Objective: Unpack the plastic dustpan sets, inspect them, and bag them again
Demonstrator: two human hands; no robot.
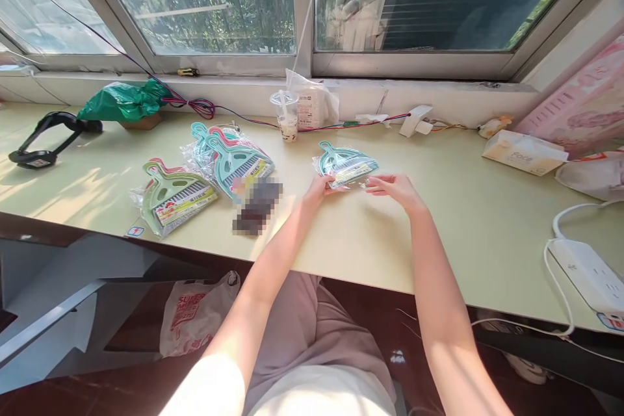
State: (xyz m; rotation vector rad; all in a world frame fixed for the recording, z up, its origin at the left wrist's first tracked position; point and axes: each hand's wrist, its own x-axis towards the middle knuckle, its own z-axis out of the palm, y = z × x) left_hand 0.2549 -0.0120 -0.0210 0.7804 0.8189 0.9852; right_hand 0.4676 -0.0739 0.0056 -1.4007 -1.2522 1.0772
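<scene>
A teal dustpan and brush set point(348, 166) in a clear plastic bag lies tilted at the middle of the table, its handle toward the window. My left hand point(322, 186) is closed on the near left edge of this pack, thumb on top. Just right of the pack is my right hand point(392, 190), its fingers drawn together and pointing left. A small shiny bit of the clear plastic bag point(363, 184) shows at its fingertips. To the left lie more bagged sets: a green dustpan point(170, 195) with a red one behind it, and several teal and red ones point(238, 159) stacked together.
A blurred dark patch point(258, 207) lies near the left forearm. At the back stand a drink cup point(286, 117) and a paper bag point(316, 107). Wires point(199, 106) run along the wall. A tissue pack point(524, 151) and power strip point(587, 273) lie right, black headphones point(43, 140) left.
</scene>
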